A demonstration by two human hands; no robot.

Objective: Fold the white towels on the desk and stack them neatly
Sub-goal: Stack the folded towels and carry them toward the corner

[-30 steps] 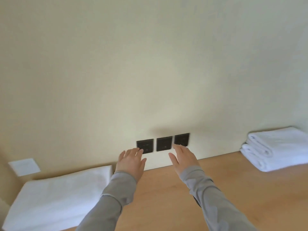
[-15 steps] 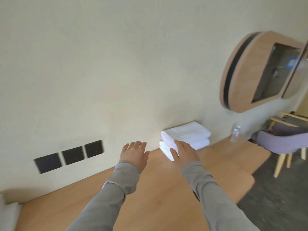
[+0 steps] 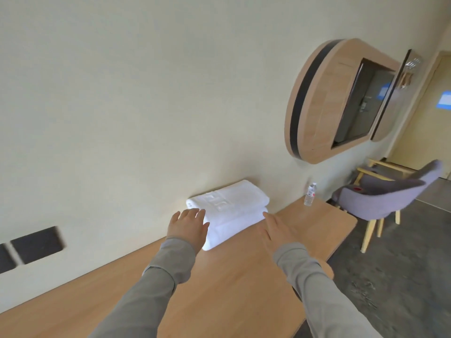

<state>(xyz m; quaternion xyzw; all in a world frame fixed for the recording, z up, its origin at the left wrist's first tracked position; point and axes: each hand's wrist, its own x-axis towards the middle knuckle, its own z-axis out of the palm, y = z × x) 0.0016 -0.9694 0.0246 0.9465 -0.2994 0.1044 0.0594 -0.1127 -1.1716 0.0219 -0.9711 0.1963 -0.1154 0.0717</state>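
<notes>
White terry towels (image 3: 229,211), two folded and stacked, are sitting on the light wooden surface (image 3: 219,289) at 12 o'clock. Left hand (image 3: 188,226) at their 8 and right hand (image 3: 277,231) at their 4 are hovering, fingers straight, holding nothing. Probably soft, light, floppy: best scooping under both ends.

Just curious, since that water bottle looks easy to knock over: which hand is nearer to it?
Right. The right hand reaches over the desk, below and left of the water bottle in the picture; the left hand is farther off, at the opposite end of the stacked towels.
</notes>
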